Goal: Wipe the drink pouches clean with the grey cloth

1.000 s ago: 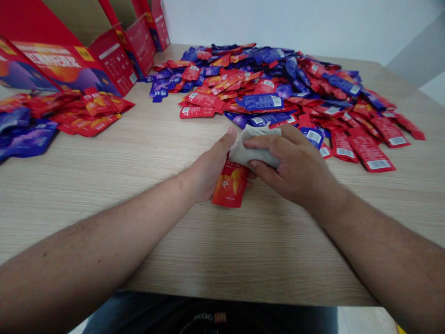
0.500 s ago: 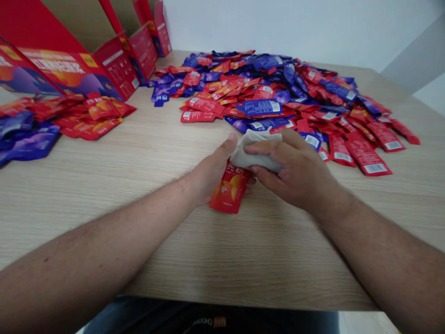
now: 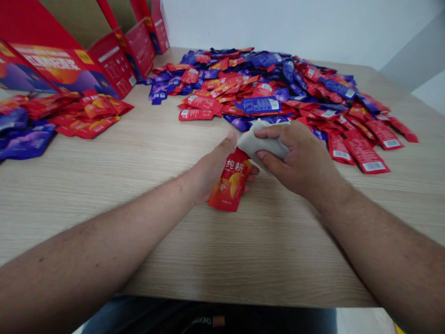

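A red pouch [image 3: 230,183] with orange fruit on its front lies in my left hand [image 3: 213,169], fingers behind it and thumb along its upper left edge. My right hand [image 3: 301,160] is closed on a folded pale grey cloth [image 3: 266,141]. The cloth touches the upper end of the pouch and hides it. Just beyond my hands spreads a heap of red and blue pouches [image 3: 262,105], many with white barcode labels.
Red printed boxes [image 3: 66,67], open at the top, stand at the back left. In front of them lies a smaller pile of red and blue pouches [image 3: 97,109]. A white wall [image 3: 278,25] rises behind the wooden table [image 3: 174,260].
My right hand has moved the cloth slightly up and right, uncovering more of the pouch's lettering. My left hand keeps its hold on the pouch.
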A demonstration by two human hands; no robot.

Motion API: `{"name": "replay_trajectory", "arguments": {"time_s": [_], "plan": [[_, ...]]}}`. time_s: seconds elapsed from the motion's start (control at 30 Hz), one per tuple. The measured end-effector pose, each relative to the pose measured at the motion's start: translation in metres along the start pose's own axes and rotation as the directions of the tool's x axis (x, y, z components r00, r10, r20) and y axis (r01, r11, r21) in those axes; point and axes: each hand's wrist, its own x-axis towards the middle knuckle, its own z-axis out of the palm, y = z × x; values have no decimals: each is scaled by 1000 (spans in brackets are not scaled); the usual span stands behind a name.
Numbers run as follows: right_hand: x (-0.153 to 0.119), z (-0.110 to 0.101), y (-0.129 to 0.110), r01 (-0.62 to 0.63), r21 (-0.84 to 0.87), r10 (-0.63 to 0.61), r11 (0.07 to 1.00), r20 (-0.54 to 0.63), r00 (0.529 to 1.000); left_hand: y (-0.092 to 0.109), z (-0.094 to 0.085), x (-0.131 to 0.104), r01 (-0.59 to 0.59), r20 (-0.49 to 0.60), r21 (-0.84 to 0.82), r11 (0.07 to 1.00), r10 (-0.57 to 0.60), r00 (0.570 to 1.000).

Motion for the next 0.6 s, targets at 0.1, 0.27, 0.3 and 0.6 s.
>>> {"name": "replay_trajectory", "arguments": {"time_s": [0.1, 0.27, 0.3, 0.6], "plan": [[-1, -1, -6, 80, 33, -82, 996, 64, 995, 0, 4, 0, -38, -16, -51, 998, 37, 999], [-5, 0, -17, 196, 132, -220, 972, 196, 956, 0, 14, 0, -106, 5, -144, 984, 108, 994], [-5, 0, -18, 158, 105, -176, 982, 193, 965, 0, 15, 0, -114, 1, -149, 982, 116, 993], [-9, 2, -29, 172, 146, -205, 974, 254, 945, -1, 10, 2, -108, -24, -127, 986, 106, 994]]}}
